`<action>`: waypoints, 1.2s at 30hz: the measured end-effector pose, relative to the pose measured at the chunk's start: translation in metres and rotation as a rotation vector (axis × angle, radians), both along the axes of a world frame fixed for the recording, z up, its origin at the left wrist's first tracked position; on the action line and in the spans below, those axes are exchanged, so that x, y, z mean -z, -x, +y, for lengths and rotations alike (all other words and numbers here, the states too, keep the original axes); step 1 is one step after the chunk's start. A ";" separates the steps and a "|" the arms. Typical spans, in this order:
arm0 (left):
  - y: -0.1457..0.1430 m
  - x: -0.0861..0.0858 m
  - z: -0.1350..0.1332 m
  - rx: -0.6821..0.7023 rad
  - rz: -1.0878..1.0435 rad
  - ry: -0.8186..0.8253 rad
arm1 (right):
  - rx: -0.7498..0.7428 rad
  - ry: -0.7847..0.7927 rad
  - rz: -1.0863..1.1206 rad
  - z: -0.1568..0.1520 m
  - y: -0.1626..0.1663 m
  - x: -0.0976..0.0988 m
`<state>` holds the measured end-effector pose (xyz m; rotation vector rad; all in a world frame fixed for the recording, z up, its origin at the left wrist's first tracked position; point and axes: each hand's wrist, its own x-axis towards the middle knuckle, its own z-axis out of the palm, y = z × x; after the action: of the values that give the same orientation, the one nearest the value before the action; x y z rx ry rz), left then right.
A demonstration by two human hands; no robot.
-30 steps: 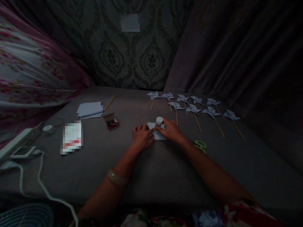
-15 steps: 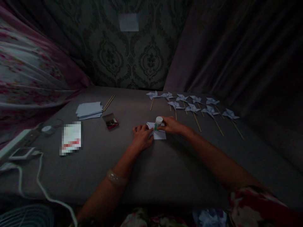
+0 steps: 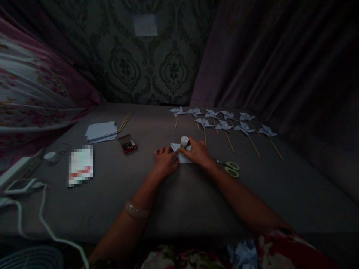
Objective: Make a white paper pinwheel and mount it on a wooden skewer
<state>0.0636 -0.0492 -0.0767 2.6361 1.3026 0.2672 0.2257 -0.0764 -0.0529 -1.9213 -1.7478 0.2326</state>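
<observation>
A white folded paper square (image 3: 183,157) lies on the dark cloth surface (image 3: 179,194) in front of me. My left hand (image 3: 165,161) presses down on its left side with fingers curled. My right hand (image 3: 196,151) grips a small glue stick (image 3: 184,142) with a white cap, held upright over the paper. Both hands meet at the paper's middle.
Several finished paper pinwheels on wooden sticks (image 3: 224,127) lie in rows at the back right. Green-handled scissors (image 3: 231,168) rest right of my right wrist. A paper stack (image 3: 101,131), loose sticks (image 3: 125,121), a small red box (image 3: 127,144) and a power strip (image 3: 19,168) sit left.
My right hand drew back from reaching to the right and came down onto the paper again with the glue stick. The view shifted slightly, showing the scissors.
</observation>
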 end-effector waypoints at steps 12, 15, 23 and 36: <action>0.000 0.001 0.003 0.012 -0.002 -0.028 | 0.352 -0.052 0.649 0.012 -0.028 0.004; 0.000 0.003 0.004 0.009 -0.037 -0.027 | 0.488 -0.170 1.147 0.004 -0.049 -0.011; 0.000 -0.001 0.015 -0.137 -0.607 -0.033 | 0.437 0.086 1.995 -0.017 -0.037 -0.025; -0.003 -0.002 0.017 -0.013 -1.067 0.190 | 0.308 0.364 2.080 -0.004 0.039 -0.024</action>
<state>0.0669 -0.0318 -0.0746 1.7958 0.8716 1.2478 0.1870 -0.0809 -0.0286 -0.9125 0.0368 1.6600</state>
